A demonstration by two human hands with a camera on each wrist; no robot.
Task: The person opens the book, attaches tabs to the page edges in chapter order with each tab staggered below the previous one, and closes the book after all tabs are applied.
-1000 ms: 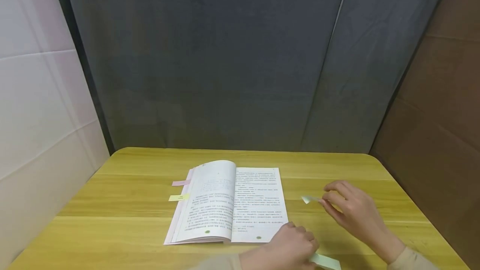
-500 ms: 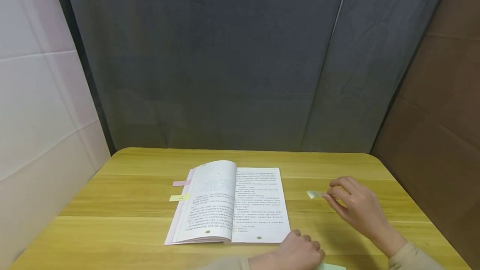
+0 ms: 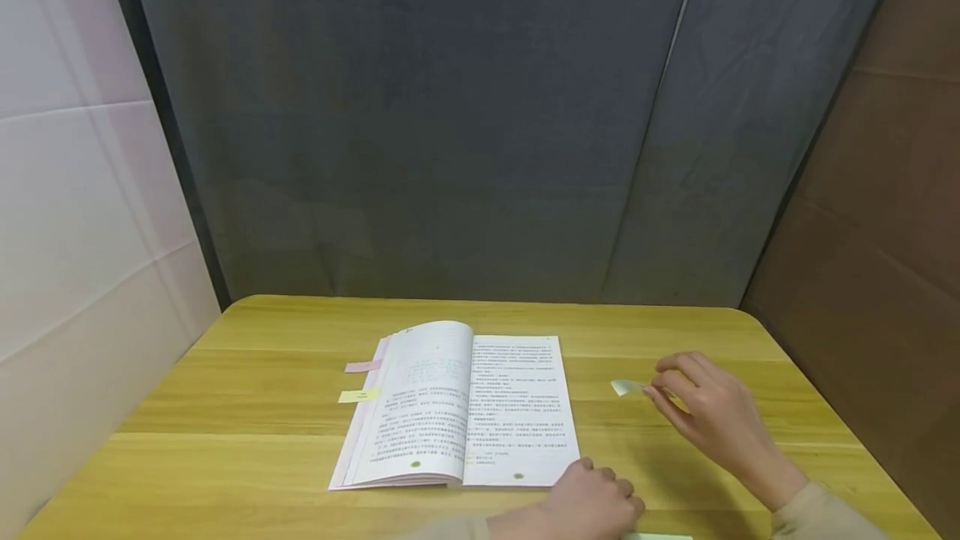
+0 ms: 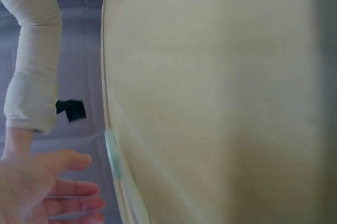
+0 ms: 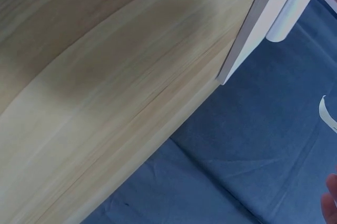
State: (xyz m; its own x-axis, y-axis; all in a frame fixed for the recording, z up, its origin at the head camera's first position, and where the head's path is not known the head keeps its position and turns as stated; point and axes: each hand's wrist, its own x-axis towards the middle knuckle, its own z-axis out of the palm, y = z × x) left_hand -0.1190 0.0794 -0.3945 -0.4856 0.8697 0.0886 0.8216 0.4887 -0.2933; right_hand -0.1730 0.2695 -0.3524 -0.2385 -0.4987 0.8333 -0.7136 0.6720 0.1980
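Observation:
My right hand (image 3: 712,415) pinches one end of a pale green sticky tab (image 3: 622,387) between thumb and forefinger, above the table right of the open book. In the right wrist view only its fingertips (image 5: 330,199) show, with the curled tab (image 5: 326,114) beyond them. My left hand (image 3: 588,502) is low, by the book's lower right corner. Its fingers look loose and nothing is in them in the left wrist view, near a pale green pad (image 4: 113,153) lying on the table. The same pad (image 3: 660,537) barely shows at the head view's bottom edge.
An open book (image 3: 517,415) with printed pages lies on the wooden table (image 3: 247,407). A pink tab (image 3: 363,367) and a yellow tab (image 3: 357,396) stick out from its left side. A dark cloth wall (image 3: 420,123) stands behind the table.
The green pad has come down and out of my left hand, toward the near edge. My left hand has shifted slightly right and down. The right hand has risen slightly with its tab.

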